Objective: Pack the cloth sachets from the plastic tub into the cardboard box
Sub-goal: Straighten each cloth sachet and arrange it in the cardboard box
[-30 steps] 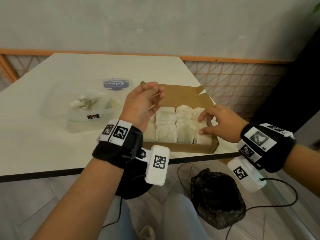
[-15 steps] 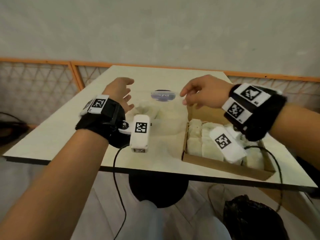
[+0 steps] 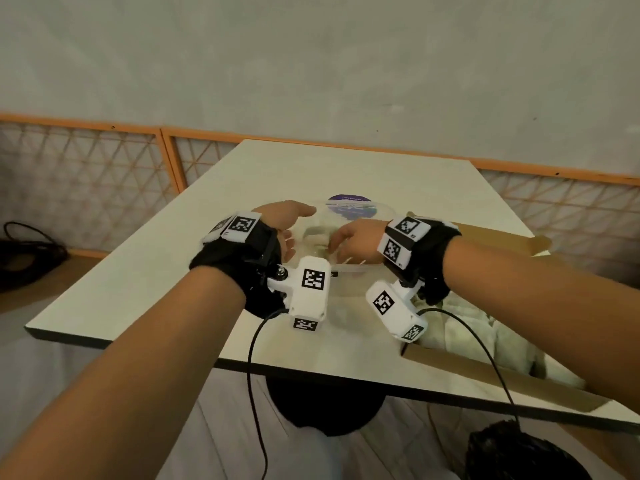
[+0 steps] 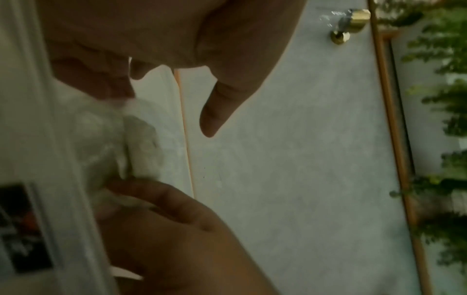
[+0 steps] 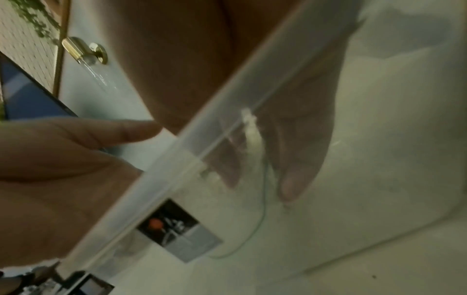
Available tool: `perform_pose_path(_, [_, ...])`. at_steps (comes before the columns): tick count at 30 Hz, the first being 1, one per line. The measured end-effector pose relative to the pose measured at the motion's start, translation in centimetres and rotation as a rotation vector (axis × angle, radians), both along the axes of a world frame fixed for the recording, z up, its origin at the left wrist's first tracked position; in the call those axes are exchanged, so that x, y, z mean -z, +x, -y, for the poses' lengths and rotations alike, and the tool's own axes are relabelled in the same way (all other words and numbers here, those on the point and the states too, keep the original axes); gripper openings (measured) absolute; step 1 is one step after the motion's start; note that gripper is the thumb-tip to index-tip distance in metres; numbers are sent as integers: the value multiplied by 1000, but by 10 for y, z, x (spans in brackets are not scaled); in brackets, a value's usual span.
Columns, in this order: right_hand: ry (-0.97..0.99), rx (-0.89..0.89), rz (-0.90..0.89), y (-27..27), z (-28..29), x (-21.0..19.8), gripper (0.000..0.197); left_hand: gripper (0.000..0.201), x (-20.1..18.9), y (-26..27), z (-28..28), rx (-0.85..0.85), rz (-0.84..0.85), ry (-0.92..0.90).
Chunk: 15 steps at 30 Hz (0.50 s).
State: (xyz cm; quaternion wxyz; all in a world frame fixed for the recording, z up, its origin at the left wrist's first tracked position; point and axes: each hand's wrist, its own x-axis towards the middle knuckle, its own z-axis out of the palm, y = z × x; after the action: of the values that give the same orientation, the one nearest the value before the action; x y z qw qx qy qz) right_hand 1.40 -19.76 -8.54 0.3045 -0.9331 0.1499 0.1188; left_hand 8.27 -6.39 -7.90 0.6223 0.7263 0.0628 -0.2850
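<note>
The clear plastic tub [image 3: 349, 268] stands mid-table with pale cloth sachets [image 3: 317, 237] in it. My left hand [image 3: 294, 233] hovers over its left side. In the left wrist view its fingers [image 4: 101, 79] touch the top of the sachets [image 4: 121, 143], and the thumb is held well apart. My right hand [image 3: 337, 242] dips in from the right. Through the tub wall [image 5: 161, 179] its straight fingers [image 5: 290, 179] point down among the sachets, with the thumb apart above the rim. The cardboard box [image 3: 485, 372] to the right holds rows of sachets [image 3: 485, 334].
The tub's blue-labelled lid [image 3: 351, 209] lies just behind the tub. The box overhangs the table's near edge [image 3: 311, 370]. On the floor below are a black bag [image 3: 519, 452] and the round table base [image 3: 325, 407]. Wrist cables hang under both arms.
Both hands have left the box and moved left to the tub. The right hand, raised over the box half a second ago, now reaches down inside the tub.
</note>
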Motion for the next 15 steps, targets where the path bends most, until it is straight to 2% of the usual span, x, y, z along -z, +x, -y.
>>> perform_pose_path(3, [259,107,79,-1,4,-5,23,25,9,7,-3,67,54,127])
perform_pose_path(5, [353,144,125,-1,6,-12,22,31,11,8,-5,116,67,119])
perform_pose_path(6, [306,142,149,-1,7,-16,22,40,13,11,-4,129,80,109])
perform_pose_path(7, [177,115,176,0,8,-20,26,47,13,9,-3,134,92,78])
perform_pose_path(9, [-125,74,273,0,7,-24,50,48,10,5,0,153,81,-1])
perform_pose_path(10, [-178,62,340,-2,3,-25,58,48,8,4,2,169,71,-44])
perform_pose_path(13, [-124,-7,475,-6,-6,-22,67,50,6,0,5,204,55,-140])
perform_pose_path(15, [-160,-31,522,-6,-7,-20,66,47,7,0,6,211,51,-190])
